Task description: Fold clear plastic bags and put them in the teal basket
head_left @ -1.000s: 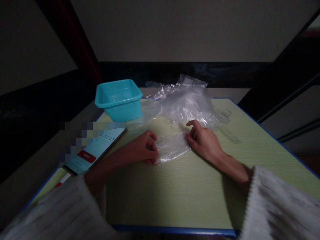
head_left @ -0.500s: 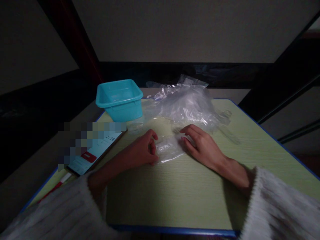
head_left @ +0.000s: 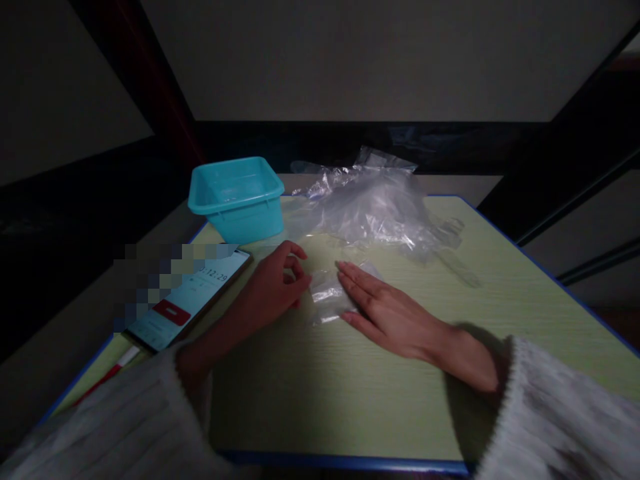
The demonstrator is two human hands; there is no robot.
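Observation:
A small folded piece of clear plastic film point(head_left: 326, 295) lies on the pale green table point(head_left: 360, 387), between my hands. My right hand point(head_left: 385, 310) lies flat on it with the fingers stretched out and pressed together, covering its right part. My left hand point(head_left: 276, 285) is curled at the film's left edge, with fingertips pinched on or right beside that edge. Both wrists come out of white knitted sleeves.
A heap of crumpled clear plastic point(head_left: 375, 203) lies at the back of the table. A turquoise tub point(head_left: 235, 200) stands at the back left. A phone with a lit screen point(head_left: 187, 300) lies at the left edge. The table has a blue rim.
My right hand slid left over the film and flattened onto it. The film is folded shorter than a second ago. My left hand shifted slightly back and left.

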